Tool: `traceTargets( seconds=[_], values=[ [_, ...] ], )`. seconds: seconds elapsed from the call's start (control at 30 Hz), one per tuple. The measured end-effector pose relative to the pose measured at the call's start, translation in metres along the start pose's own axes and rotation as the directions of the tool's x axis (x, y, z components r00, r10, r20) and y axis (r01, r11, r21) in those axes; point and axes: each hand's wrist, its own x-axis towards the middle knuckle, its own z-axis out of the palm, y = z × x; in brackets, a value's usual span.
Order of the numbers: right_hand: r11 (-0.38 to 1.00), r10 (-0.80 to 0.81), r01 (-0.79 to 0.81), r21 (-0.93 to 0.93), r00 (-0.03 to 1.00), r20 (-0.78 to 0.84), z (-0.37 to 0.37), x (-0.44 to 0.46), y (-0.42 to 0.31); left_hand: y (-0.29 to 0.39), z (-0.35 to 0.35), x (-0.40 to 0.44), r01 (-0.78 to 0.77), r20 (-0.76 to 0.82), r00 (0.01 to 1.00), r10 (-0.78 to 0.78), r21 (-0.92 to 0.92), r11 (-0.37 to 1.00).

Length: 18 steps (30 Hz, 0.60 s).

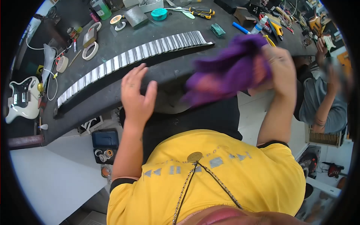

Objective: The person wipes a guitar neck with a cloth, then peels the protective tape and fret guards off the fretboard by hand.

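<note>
A purple cloth with pinkish patches [232,71] hangs from my right hand [279,65], whose fingers are closed on it. The cloth is smeared by motion and held over the front edge of the workbench. My left hand [137,95] is raised in front of the bench with thumb and fingers apart, holding nothing. Just beyond its fingertips lies a long silvery strip with many cross ridges [131,56]. The strip runs along the bench, from the left front to the middle, and appears curved through the lens.
On the dark workbench [168,73] are a solder spool [118,23], tape rolls [90,51], a teal tin [159,14], screwdrivers [201,13] and a blue marker [240,27]. A white electric guitar [23,99] stands at the left. Another person [326,97] sits at the right.
</note>
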Motion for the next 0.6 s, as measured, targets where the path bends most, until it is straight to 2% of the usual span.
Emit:
traceTargets(
  seconds=[0.03,0.07,0.1,0.13,0.17,0.23,0.27,0.3,0.33,0.37,0.4,0.47,0.5,0.53,0.6],
  values=[
    [1.0,0.024,-0.027,0.014,0.986,0.165,0.016,-0.009,0.003,0.026,-0.004,0.008,0.014,0.036,0.999,-0.006,-0.235,0.972],
    [0.986,0.023,-0.062,0.156,0.971,0.238,0.032,-0.015,0.012,0.052,-0.002,0.013,0.042,0.073,0.997,-0.01,-0.457,0.888],
    [0.95,0.022,-0.116,0.289,0.951,0.31,0.047,-0.02,0.02,0.074,0.011,0.01,0.139,0.174,0.984,-0.037,-0.621,0.772],
    [0.889,0.027,-0.186,0.418,0.934,0.358,0.047,-0.017,0.029,0.08,0.015,0.008,0.295,0.346,0.937,-0.045,-0.716,0.633],
    [0.803,0.032,-0.264,0.534,0.914,0.405,0.048,-0.013,0.038,0.085,0.02,0.005,0.466,0.507,0.861,-0.051,-0.742,0.482],
    [0.578,0.092,-0.405,0.708,0.895,0.436,0.05,-0.011,0.044,0.072,0.03,0.002,0.828,0.849,0.523,0.074,-0.526,0.195],
    [0.439,0.149,-0.442,0.782,0.894,0.422,0.052,-0.01,0.042,0.067,0.034,0.001,0.828,0.833,0.551,0.047,-0.552,0.092],
    [0.299,0.022,-0.482,0.824,0.866,0.499,0.046,-0.003,0.052,0.064,0.037,-0.001,0.823,0.823,0.567,0.021,-0.567,-0.011],
    [0.271,0.006,-0.476,0.837,0.87,0.493,0.044,-0.003,0.057,0.062,0.039,-0.003,0.811,0.817,0.577,-0.007,-0.574,-0.114],
    [0.241,-0.007,-0.473,0.847,0.872,0.489,0.043,-0.004,0.061,0.065,0.044,-0.001,0.761,0.768,0.635,-0.079,-0.64,-0.107],
    [0.211,-0.018,-0.472,0.856,0.874,0.486,0.042,-0.006,0.064,0.066,0.046,0.001,0.706,0.695,0.708,-0.129,-0.702,0.093],
    [0.321,-0.006,-0.285,0.903,0.953,0.303,0.032,-0.005,0.059,0.067,0.047,0.009,0.512,0.505,0.848,-0.159,-0.709,0.485],
    [0.376,-0.015,-0.185,0.908,0.979,0.205,0.029,-0.002,0.053,0.063,0.037,0.018,0.44,0.452,0.879,-0.151,-0.65,0.619],
    [0.469,0.023,-0.07,0.881,0.997,0.067,0.031,0.0,0.048,0.06,0.021,0.032,0.272,0.328,0.939,-0.102,-0.531,0.803],
    [0.644,0.05,0.139,0.752,0.973,-0.223,0.039,0.009,0.04,0.034,0.005,0.055,0.092,0.162,0.986,-0.029,-0.396,0.913]
  ],
)
